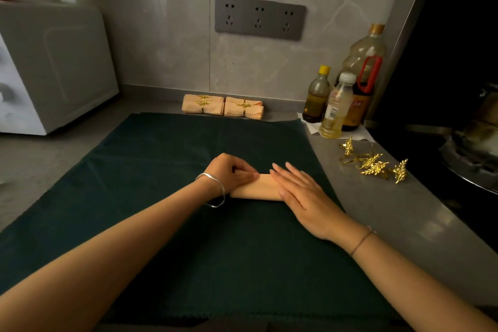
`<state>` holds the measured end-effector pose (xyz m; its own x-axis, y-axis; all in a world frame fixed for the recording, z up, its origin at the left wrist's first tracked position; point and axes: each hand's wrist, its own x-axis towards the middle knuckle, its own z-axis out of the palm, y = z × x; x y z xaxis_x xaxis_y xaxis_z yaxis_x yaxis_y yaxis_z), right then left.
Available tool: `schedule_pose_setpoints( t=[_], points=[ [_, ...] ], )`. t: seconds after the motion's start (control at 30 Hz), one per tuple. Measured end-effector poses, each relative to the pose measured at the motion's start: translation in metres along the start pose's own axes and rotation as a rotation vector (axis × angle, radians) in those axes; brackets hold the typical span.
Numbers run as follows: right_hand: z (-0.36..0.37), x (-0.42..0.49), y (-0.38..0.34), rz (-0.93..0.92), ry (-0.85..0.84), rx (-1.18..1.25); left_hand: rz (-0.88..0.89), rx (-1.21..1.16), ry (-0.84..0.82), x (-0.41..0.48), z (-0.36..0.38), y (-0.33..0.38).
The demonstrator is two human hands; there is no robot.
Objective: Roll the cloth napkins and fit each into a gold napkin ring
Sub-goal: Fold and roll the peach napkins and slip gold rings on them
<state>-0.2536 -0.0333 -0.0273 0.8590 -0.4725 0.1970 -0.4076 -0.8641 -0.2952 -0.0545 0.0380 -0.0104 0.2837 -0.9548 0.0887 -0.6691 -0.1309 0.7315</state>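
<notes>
A peach cloth napkin (pixel 260 188) lies rolled into a short tube on a dark green cloth (pixel 167 159). My left hand (pixel 231 174) grips the roll's left end with curled fingers. My right hand (pixel 299 191) lies flat on the roll's right part, fingers straight. Several loose gold napkin rings (pixel 373 164) with leaf ornaments lie on the grey counter to the right. Against the back wall lie rolled peach napkins with gold rings on them, in a left group (pixel 203 105) and a right group (pixel 244 108).
A white appliance (pixel 51 67) stands at the left. Three oil bottles (pixel 339 100) stand at the back right on a paper. A dark stove with a pot (pixel 474 143) fills the right side. A grey socket panel (pixel 260 17) is on the wall.
</notes>
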Motion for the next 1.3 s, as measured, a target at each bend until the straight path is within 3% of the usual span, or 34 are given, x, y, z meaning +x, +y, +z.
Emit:
schedule_pose_setpoints(
  t=[0.07,0.2,0.37,0.5,0.7,0.77,1.0,1.17,1.3],
  points=[
    [0.0,0.001,0.001,0.042,-0.09,0.01,0.04,0.063,-0.021,-0.002,-0.002,0.001],
    [0.0,-0.001,0.003,0.07,-0.13,0.019,0.348,0.33,-0.019,-0.014,-0.003,0.006],
    [-0.002,-0.002,0.002,0.071,-0.171,0.018,0.429,0.625,-0.182,-0.038,0.001,-0.005],
    [-0.003,-0.001,0.002,0.054,-0.143,0.03,0.398,0.609,-0.271,-0.042,-0.001,-0.011],
    [-0.021,-0.014,0.006,-0.162,0.16,-0.08,0.417,0.611,-0.277,-0.038,-0.001,-0.013],
    [-0.023,-0.02,0.009,-0.171,0.171,-0.134,0.424,0.618,-0.266,-0.038,-0.001,-0.014],
    [-0.013,-0.015,0.019,-0.092,0.232,0.024,0.666,0.611,0.064,-0.04,-0.008,-0.016],
    [-0.01,-0.014,0.016,-0.218,0.296,-0.175,0.659,0.52,0.116,-0.041,-0.011,-0.02],
    [-0.011,-0.011,0.017,-0.15,0.309,-0.058,0.587,0.422,0.104,-0.038,-0.013,-0.019]
  ],
)
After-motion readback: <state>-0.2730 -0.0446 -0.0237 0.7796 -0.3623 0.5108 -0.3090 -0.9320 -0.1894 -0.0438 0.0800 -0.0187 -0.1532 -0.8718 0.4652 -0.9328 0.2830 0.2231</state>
